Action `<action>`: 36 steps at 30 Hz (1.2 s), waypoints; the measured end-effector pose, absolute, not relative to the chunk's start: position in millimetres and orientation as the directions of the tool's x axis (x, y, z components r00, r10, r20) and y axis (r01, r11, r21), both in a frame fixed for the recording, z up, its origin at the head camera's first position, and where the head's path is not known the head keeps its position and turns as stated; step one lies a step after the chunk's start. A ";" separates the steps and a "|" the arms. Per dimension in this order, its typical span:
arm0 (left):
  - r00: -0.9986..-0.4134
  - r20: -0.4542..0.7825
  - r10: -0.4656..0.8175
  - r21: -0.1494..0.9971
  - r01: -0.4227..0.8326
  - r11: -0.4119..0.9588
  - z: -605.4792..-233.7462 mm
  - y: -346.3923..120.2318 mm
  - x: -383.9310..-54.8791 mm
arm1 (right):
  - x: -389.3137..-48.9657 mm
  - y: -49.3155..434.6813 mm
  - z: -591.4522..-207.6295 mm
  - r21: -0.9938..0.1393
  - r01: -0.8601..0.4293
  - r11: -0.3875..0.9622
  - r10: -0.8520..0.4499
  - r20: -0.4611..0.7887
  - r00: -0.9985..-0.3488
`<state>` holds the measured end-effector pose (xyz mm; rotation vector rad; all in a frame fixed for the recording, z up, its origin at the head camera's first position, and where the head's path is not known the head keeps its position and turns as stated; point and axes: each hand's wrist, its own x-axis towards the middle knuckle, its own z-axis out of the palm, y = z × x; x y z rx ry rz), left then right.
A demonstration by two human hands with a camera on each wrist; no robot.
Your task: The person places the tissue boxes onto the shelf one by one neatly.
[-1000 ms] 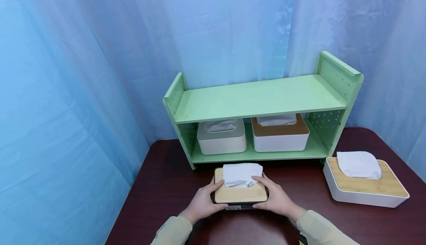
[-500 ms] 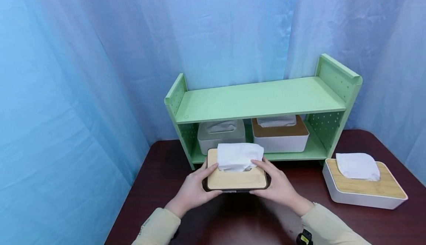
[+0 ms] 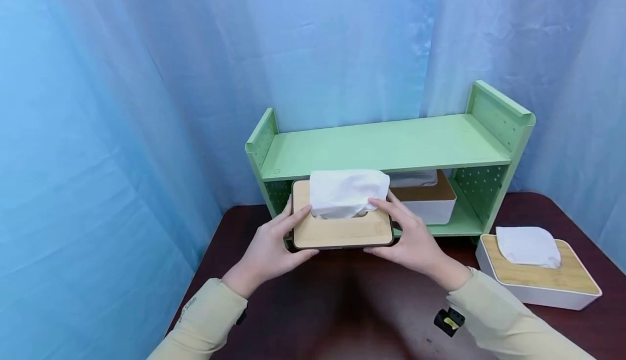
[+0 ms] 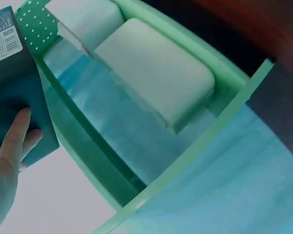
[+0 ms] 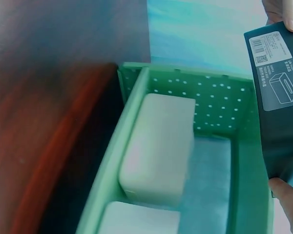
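Note:
Both hands hold a tissue box (image 3: 342, 235) with a pale wooden lid, a dark body and a white tissue (image 3: 342, 191) sticking out of its top. My left hand (image 3: 269, 251) grips its left end and my right hand (image 3: 415, 240) its right end, thumbs along the near edge. The box is raised off the table, in front of the green shelf (image 3: 376, 145) and overlapping its upper board's front edge. Each wrist view shows the dark underside of the box, with a white label (image 5: 273, 53). A tissue box (image 4: 158, 68) on the lower level is hidden behind it in the head view.
Another white tissue box (image 3: 425, 211) with a brown lid stands on the lower level at right. A long white one with a wooden lid (image 3: 543, 273) lies on the dark red table (image 3: 274, 322), right of the shelf. Blue curtains (image 3: 342, 50) hang behind.
Both hands have lifted the tissue box off the table, up and toward the shelf, until it covers the grey-lidded box and reaches the upper board's front edge.

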<state>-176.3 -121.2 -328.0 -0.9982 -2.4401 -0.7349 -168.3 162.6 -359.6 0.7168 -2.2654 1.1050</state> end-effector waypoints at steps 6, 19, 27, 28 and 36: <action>-0.666 0.537 0.517 0.338 0.732 0.591 -311.1 -119.7 -192.0 | -182.3 163.6 -343.0 -0.532 -0.675 0.512 -0.233 0.670 -0.705; -0.731 0.461 0.503 0.432 0.680 0.592 -308.9 -113.3 -226.8 | -209.9 166.7 -332.6 -0.579 -0.601 0.551 -0.223 0.592 -0.774; -0.776 0.403 0.486 0.495 0.631 0.597 -295.8 -115.5 -233.4 | -218.4 166.1 -314.7 -0.643 -0.516 0.566 -0.245 0.467 -0.850; -0.785 0.387 0.483 0.510 0.619 0.597 -292.4 -116.1 -235.1 | -219.8 166.1 -310.3 -0.657 -0.496 0.567 -0.253 0.435 -0.864; -0.878 0.198 0.436 0.602 0.460 0.653 -261.7 -121.8 -249.1 | -235.6 166.7 -277.8 -0.702 -0.379 0.602 -0.326 0.217 -0.920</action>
